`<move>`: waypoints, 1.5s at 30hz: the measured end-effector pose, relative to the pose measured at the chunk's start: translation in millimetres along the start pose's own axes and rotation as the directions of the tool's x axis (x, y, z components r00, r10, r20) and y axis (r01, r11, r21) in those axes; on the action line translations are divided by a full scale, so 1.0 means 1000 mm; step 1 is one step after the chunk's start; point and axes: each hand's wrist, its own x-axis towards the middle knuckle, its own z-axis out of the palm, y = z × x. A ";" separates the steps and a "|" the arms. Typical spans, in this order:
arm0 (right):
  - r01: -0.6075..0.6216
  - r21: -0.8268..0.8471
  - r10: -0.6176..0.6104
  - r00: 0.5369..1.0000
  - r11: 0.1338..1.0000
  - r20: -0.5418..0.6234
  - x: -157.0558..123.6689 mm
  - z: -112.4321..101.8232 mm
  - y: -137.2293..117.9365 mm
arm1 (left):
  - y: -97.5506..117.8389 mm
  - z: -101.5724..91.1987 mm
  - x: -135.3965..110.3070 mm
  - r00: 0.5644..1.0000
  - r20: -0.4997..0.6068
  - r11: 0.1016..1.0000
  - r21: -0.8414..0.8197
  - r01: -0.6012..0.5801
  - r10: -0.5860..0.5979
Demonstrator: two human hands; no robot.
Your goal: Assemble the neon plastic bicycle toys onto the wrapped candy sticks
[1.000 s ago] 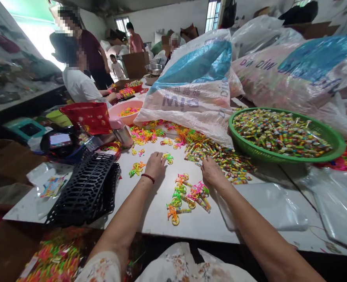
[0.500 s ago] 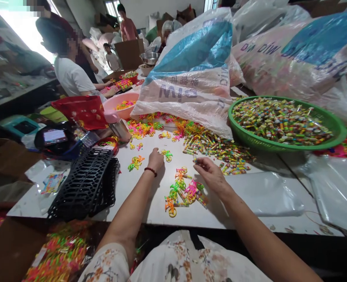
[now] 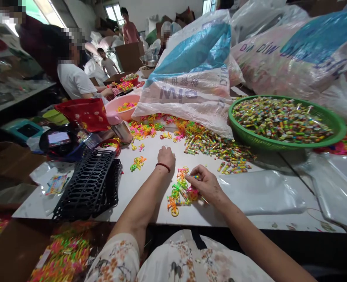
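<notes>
White and crowded, the desk (image 3: 149,207) is seen in a workroom where large plastic sacks (image 3: 191,74) are piled at the back. A small pile of toy bicycles (image 3: 179,190) in neon plastic is laid near the front edge, just below both hands. The right hand (image 3: 207,184) is rested at the pile's right side, its fingers (image 3: 194,175) pinched together on a small wrapped candy (image 3: 196,177) right above the toys. The left hand (image 3: 166,156) is placed palm down on the desk just beyond the pile, fingers curled together; whether anything is held under it cannot be told. A red bead bracelet (image 3: 163,167) is worn on that wrist.

More loose candies (image 3: 217,150) are spread between the hands and a green basket (image 3: 287,145) heaped with the same sweets. Black trays (image 3: 88,184) are stacked at the left.

"MIS" is printed in grey on the nearest sack, under smaller characters too blurred to read; "DIW DIW" is read on the sack behind.

Other people's faces are blurred, the far right sack is cut off by the frame, and the candy wrappers are too small to be read.
</notes>
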 end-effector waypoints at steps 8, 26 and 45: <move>-0.135 0.252 0.126 0.991 0.958 0.052 -0.001 -0.014 -0.002 | -0.021 -0.030 -0.031 0.988 0.012 0.896 -0.421 0.142 -0.152; -0.018 0.237 0.003 0.998 0.971 0.063 -0.007 0.004 0.004 | 0.023 -0.028 -0.129 0.991 0.131 0.354 -0.926 0.133 -0.031; 0.233 0.014 -0.234 0.971 0.972 0.052 -0.011 -0.002 0.009 | 0.019 -0.020 -0.126 0.992 0.111 0.594 -0.795 0.121 -0.054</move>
